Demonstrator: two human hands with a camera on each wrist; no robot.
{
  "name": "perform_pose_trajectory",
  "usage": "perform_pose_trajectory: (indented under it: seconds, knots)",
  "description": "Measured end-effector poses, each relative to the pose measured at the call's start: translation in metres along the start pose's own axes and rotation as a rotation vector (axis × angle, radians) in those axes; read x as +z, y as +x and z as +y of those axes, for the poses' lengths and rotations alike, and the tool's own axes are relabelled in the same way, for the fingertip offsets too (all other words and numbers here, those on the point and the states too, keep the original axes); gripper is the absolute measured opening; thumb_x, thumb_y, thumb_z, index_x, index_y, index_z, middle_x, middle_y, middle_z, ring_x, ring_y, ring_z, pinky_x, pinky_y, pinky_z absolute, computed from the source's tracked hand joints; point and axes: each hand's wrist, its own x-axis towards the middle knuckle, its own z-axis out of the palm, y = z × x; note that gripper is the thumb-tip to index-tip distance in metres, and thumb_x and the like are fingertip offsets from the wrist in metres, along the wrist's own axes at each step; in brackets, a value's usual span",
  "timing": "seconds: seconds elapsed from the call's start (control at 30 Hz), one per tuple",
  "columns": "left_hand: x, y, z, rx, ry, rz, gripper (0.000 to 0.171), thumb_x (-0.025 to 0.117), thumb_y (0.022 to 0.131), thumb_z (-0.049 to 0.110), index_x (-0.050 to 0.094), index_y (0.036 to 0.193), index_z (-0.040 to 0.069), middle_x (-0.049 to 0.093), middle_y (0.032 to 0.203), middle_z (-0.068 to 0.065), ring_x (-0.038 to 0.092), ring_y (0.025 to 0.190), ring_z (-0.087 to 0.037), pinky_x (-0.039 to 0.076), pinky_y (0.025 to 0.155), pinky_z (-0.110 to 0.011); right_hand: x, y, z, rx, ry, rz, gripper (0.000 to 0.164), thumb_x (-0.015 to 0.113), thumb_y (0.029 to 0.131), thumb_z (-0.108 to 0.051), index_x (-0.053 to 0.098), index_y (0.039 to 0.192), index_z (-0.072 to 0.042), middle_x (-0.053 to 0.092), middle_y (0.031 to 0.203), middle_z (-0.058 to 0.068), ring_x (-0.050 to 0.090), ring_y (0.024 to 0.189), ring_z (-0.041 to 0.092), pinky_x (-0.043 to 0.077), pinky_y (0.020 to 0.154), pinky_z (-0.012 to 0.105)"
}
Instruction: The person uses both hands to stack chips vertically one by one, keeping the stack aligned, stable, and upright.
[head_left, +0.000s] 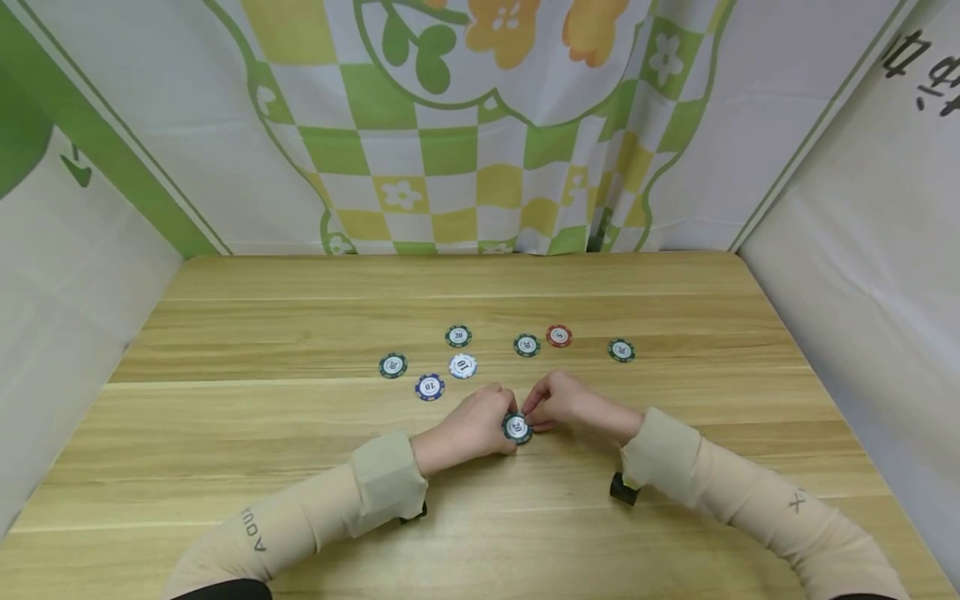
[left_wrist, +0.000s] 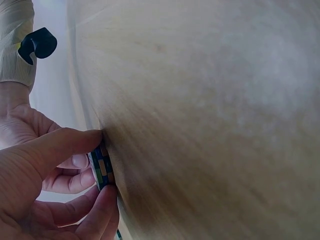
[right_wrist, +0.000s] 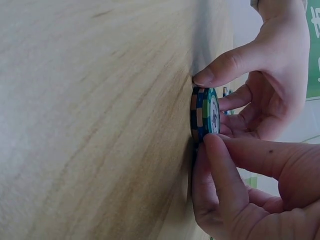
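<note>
A small stack of poker chips point(head_left: 517, 427) lies on the wooden table, topped by a dark green chip marked 20. Its striped edges show in the right wrist view, where the stack point(right_wrist: 200, 116) appears a few chips high. My left hand point(head_left: 474, 422) holds the stack between thumb and fingers from the left, the thumb at the near side. From the right, my right hand point(head_left: 572, 403) pinches the edge of the top green chip with thumb and forefinger. In the left wrist view, the left hand's fingers point(left_wrist: 106, 202) press the stack's side close to the tabletop.
Farther back lie single chips: green ones point(head_left: 393, 365), a blue one point(head_left: 430, 387), a white one point(head_left: 462, 366) and a red one point(head_left: 558, 336). Another green chip point(head_left: 621, 350) lies right of them. A patterned curtain point(head_left: 465, 150) hangs behind the table point(head_left: 262, 333).
</note>
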Motion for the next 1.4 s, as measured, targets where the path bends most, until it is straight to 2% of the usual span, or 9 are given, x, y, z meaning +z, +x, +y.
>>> perform_pose_trajectory:
  seconds: [0.27,0.33,0.5,0.57,0.87,1.03,1.4]
  knots:
    - [-0.001,-0.001,0.002,-0.009,-0.001,-0.005,0.035,0.079,0.062,0.016,0.059,0.087,0.005,0.051,0.083,-0.001,0.048,0.075,-0.013,0.043,0.067,-0.023,-0.003,-0.001,0.001,-0.012,0.040,-0.026,0.007,0.063,0.079,0.005,0.062,0.086,0.007,0.062,0.077,0.010,0.060,0.065,0.012,0.053,0.064,0.026]
    - [-0.001,-0.001,0.002,-0.014,-0.001,-0.009,0.035,0.080,0.061,0.016,0.059,0.087,0.006,0.051,0.083,-0.001,0.048,0.075,-0.012,0.043,0.068,-0.023,-0.006,-0.002,0.000,-0.012,-0.002,-0.039,0.007,0.063,0.080,0.003,0.062,0.086,0.006,0.062,0.078,0.009,0.060,0.067,0.012,0.053,0.065,0.027]
    - [-0.001,-0.001,0.002,-0.024,0.009,-0.012,0.035,0.079,0.061,0.016,0.059,0.088,0.006,0.050,0.083,0.000,0.048,0.075,-0.012,0.043,0.067,-0.023,-0.016,-0.007,-0.004,-0.052,-0.218,-0.026,0.007,0.066,0.079,-0.006,0.065,0.084,-0.002,0.062,0.076,0.003,0.055,0.070,0.013,0.047,0.065,0.025]
    - [0.000,-0.001,0.002,-0.025,0.013,-0.010,0.036,0.079,0.061,0.017,0.059,0.088,0.006,0.051,0.083,0.000,0.048,0.075,-0.012,0.043,0.067,-0.023,-0.021,-0.009,-0.005,-0.068,-0.272,-0.018,0.006,0.066,0.078,-0.007,0.065,0.083,-0.003,0.061,0.076,0.003,0.053,0.071,0.014,0.044,0.064,0.025]
    - [0.000,-0.001,0.002,-0.022,0.014,-0.005,0.037,0.080,0.062,0.018,0.060,0.090,0.006,0.051,0.083,0.000,0.049,0.075,-0.012,0.044,0.068,-0.023,-0.036,-0.015,-0.005,-0.104,-0.406,0.001,0.007,0.066,0.079,-0.008,0.063,0.083,-0.003,0.059,0.078,0.003,0.051,0.071,0.015,0.043,0.063,0.026]
    - [0.000,-0.001,0.002,-0.026,0.007,-0.009,0.037,0.080,0.062,0.018,0.060,0.090,0.006,0.052,0.084,0.000,0.049,0.075,-0.012,0.044,0.068,-0.022,-0.043,-0.016,-0.006,-0.078,-0.422,0.007,0.008,0.065,0.079,-0.008,0.062,0.084,-0.002,0.059,0.080,0.005,0.051,0.073,0.016,0.043,0.064,0.027]
    - [0.001,-0.001,0.001,-0.028,0.011,-0.005,0.038,0.080,0.062,0.018,0.060,0.091,0.005,0.052,0.084,0.000,0.049,0.076,-0.012,0.044,0.068,-0.023,-0.070,-0.013,-0.002,-0.060,-0.523,0.078,0.010,0.064,0.081,-0.010,0.063,0.087,-0.002,0.061,0.085,0.008,0.054,0.077,0.019,0.045,0.068,0.032]
